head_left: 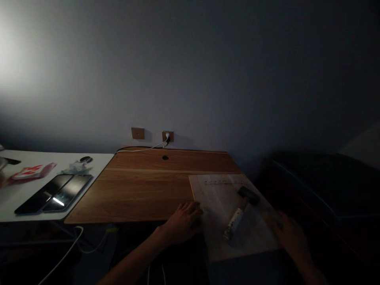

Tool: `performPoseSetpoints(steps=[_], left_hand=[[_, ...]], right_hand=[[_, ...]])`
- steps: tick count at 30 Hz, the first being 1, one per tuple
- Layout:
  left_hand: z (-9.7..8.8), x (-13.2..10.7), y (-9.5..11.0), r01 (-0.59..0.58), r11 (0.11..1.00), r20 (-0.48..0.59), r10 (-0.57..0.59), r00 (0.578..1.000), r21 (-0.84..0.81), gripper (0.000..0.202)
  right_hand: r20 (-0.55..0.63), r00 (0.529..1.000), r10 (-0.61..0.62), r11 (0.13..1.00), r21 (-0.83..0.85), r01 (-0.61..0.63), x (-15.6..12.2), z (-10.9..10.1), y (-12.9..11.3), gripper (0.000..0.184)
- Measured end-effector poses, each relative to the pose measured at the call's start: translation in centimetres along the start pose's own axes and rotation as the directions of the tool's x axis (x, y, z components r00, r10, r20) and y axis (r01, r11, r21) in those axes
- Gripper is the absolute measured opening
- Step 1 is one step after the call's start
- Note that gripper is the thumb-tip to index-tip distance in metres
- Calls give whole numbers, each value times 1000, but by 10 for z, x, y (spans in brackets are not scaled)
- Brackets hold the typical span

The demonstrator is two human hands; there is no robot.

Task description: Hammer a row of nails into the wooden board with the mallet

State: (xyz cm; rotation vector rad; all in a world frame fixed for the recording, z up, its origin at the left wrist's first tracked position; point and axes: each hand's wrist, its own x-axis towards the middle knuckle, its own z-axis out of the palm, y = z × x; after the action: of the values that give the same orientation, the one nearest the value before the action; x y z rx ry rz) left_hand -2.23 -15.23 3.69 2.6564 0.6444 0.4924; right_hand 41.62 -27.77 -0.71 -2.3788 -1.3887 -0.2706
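A pale wooden board (213, 229) lies over the right part of the brown desk and juts past its front edge. On top of it rests a mallet with a dark head (248, 195) and a light, patterned handle (234, 223). My left hand (185, 221) grips the board's left edge, its fingers bent. At the right edge, my right hand (290, 233) grips the same board, dim and slightly blurred. A row of small dark marks (222, 182) runs along the board's far end.
The brown wooden desk (142, 190) meets the wall, where a white plug sits in an outlet (168, 136). To the left, a white table (101, 158) bears a dark folding tablet-like device (56, 194), a red-and-white packet (32, 172) and crumpled plastic (78, 167). Cables (63, 257) hang below.
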Motion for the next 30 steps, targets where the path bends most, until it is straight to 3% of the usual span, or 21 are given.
performPoseSetpoints(steps=[4, 6, 13, 17, 21, 24, 26, 30], left_hand=[[12, 5, 0, -40, 995, -45, 44, 998, 95, 43], [16, 7, 1, -29, 994, -53, 34, 998, 103, 43], [-1, -4, -5, 72, 997, -119, -67, 991, 35, 35], [-19, -43, -25, 130, 990, -171, -117, 978, 63, 27], [-39, -98, -54, 214, 972, -264, -182, 947, 99, 29], [-56, -140, -76, 316, 947, -370, -276, 887, 50, 28], [-66, -167, -87, 416, 909, -421, -391, 819, -34, 32], [-77, -205, -95, 522, 840, -416, -532, 738, -148, 37]], right_hand=[[139, 979, 152, 988, 0, -153, 10, 6, 10, 65], [154, 971, 183, 981, 38, -191, 12, 9, 11, 67], [120, 982, 148, 974, 157, -166, -3, 1, -4, 62], [103, 994, 38, 977, 207, -59, -27, -3, -39, 58], [26, 994, -103, 954, 287, 92, -57, -5, -97, 51], [-35, 987, -156, 918, 364, 158, -79, -2, -139, 46], [-32, 984, -176, 894, 413, 173, -93, 4, -161, 41], [-52, 971, -233, 859, 457, 230, -107, 16, -183, 39]])
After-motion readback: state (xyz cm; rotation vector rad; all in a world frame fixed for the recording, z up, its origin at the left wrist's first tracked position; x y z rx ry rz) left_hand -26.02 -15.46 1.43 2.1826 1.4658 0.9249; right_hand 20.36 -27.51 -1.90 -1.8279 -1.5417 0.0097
